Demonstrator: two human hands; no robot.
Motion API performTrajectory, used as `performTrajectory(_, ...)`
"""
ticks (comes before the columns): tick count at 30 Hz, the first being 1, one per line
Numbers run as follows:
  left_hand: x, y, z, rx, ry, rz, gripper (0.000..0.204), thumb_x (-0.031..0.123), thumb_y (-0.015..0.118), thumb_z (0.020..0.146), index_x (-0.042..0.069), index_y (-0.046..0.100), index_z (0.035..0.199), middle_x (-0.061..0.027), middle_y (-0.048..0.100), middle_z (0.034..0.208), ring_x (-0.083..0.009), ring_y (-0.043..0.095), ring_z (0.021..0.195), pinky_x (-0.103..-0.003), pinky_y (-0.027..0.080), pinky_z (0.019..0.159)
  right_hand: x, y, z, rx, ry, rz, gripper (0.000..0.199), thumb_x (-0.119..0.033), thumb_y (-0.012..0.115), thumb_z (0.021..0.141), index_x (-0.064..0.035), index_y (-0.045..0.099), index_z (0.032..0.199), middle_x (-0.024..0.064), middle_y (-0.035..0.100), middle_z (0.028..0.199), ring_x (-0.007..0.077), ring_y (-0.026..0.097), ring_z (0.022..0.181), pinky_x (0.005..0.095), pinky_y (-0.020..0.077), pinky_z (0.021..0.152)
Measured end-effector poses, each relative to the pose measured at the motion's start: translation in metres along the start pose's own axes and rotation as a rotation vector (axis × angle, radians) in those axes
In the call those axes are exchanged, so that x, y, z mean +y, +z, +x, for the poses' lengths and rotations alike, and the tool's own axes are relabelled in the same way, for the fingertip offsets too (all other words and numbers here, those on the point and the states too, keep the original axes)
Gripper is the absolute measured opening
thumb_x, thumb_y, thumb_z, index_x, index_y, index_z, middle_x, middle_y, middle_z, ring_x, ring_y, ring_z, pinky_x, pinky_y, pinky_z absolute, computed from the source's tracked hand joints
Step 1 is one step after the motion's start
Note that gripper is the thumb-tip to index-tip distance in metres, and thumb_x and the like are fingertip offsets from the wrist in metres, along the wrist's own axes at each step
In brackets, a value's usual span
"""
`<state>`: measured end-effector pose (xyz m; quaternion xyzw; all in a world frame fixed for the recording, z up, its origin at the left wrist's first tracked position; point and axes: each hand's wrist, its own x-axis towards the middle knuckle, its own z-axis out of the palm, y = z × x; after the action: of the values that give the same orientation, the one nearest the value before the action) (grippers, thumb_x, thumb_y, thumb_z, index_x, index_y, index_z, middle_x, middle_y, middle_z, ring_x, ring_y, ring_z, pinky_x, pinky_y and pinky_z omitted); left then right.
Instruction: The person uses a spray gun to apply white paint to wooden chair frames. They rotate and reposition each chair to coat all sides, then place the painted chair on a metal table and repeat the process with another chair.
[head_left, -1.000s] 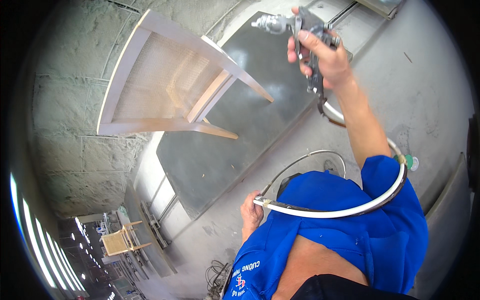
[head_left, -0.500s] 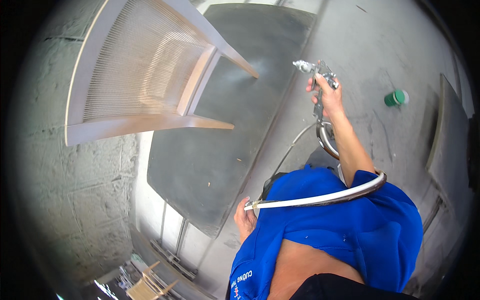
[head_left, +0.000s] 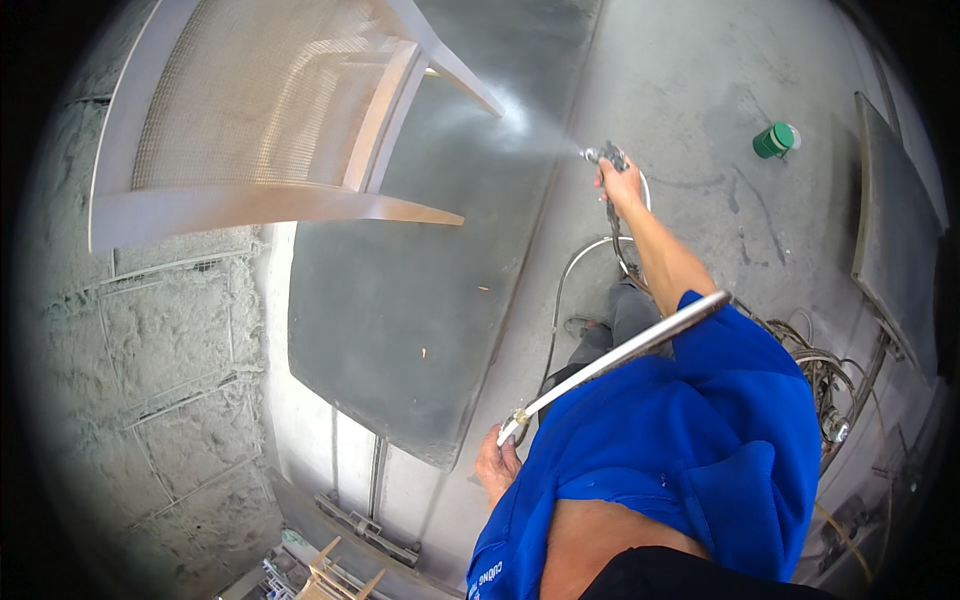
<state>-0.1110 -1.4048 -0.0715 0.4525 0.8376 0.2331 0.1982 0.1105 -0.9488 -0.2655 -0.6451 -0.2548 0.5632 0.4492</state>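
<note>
largest first: a dark board [head_left: 400, 320], running lengthwise from the top edge to the lower middle. over its upper left, a chair [head_left: 265, 110] with a woven back, stretched from left to right, legs toward the hands; contact with the board not visible. next, a blue shirt [head_left: 650, 440], crossed by a white hose [head_left: 620, 355] slanting down into the left hand [head_left: 497, 462], fingers curled around the hose, well apart from the chair. nearer to the legs, the right hand [head_left: 622, 185], clenched around a spray gun [head_left: 606, 163] to the right of the chair. aimed left and slightly upward, through pale mist [head_left: 545, 135], toward the upper leg tip [head_left: 495, 106], without touching.
</note>
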Motion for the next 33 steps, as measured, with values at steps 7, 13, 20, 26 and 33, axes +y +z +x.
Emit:
performTrajectory(7, -0.005, 0.007, -0.001, 0.009, 0.029, -0.079, 0.026, 0.007, 0.067, 0.096, 0.006, 0.066, 0.122, -0.0207, 0.073, 0.097, -0.0381, 0.073, 0.087, -0.043, 0.057, 0.077, 0.023, 0.01, -0.074, -0.102, -0.16, -0.138, 0.052, -0.018, 0.069, 0.096, -0.0205, 0.058, 0.147, 0.0097, 0.074, 0.102, 0.0174, 0.073, 0.081, 0.032, 0.0571, 0.07)
performTrajectory(13, -0.009, 0.007, 0.021, 0.108, 0.167, -0.126, 0.022, 0.006, 0.068, 0.095, 0.006, 0.068, 0.117, -0.0186, 0.073, 0.098, -0.0373, 0.073, 0.088, -0.041, 0.058, 0.077, 0.005, 0.064, -0.088, -0.14, -0.544, -0.625, 0.05, -0.021, 0.067, 0.095, -0.0292, 0.059, 0.144, 0.0234, 0.072, 0.105, 0.0438, 0.069, 0.101, 0.0494, 0.0543, 0.092)
performTrajectory(20, -0.034, 0.005, 0.0, 0.117, 0.191, -0.155, 0.033, -0.008, 0.07, 0.088, 0.005, 0.069, 0.118, -0.0179, 0.075, 0.106, -0.0301, 0.074, 0.097, -0.036, 0.055, 0.087, -0.097, 0.052, -0.119, -0.348, -1.09, -1.221, 0.07, -0.01, 0.069, 0.086, -0.0319, 0.05, 0.149, 0.0119, 0.061, 0.1, 0.0321, 0.067, 0.095, 0.0448, 0.0566, 0.078)
performTrajectory(26, -0.046, 0.028, -0.01, 0.215, 0.285, -0.253, 0.032, -0.002, 0.072, 0.086, 0.007, 0.069, 0.116, -0.0166, 0.074, 0.098, -0.0372, 0.073, 0.085, -0.041, 0.058, 0.073, -0.156, 0.019, -0.167, -0.413, -1.252, -1.368, 0.078, -0.002, 0.069, 0.082, -0.0333, 0.049, 0.15, 0.009, 0.058, 0.098, 0.0283, 0.064, 0.092, 0.0439, 0.0553, 0.074)
performTrajectory(33, -0.038, 0.022, 0.008, 0.211, 0.45, -0.339, 0.032, -0.002, 0.071, 0.085, 0.008, 0.069, 0.116, -0.0159, 0.073, 0.096, -0.0355, 0.073, 0.084, -0.04, 0.058, 0.072, -0.22, 0.009, -0.219, -0.369, -1.327, -1.363, 0.08, 0.001, 0.067, 0.079, -0.0323, 0.05, 0.15, 0.0094, 0.059, 0.092, 0.0304, 0.065, 0.086, 0.0443, 0.0549, 0.073)
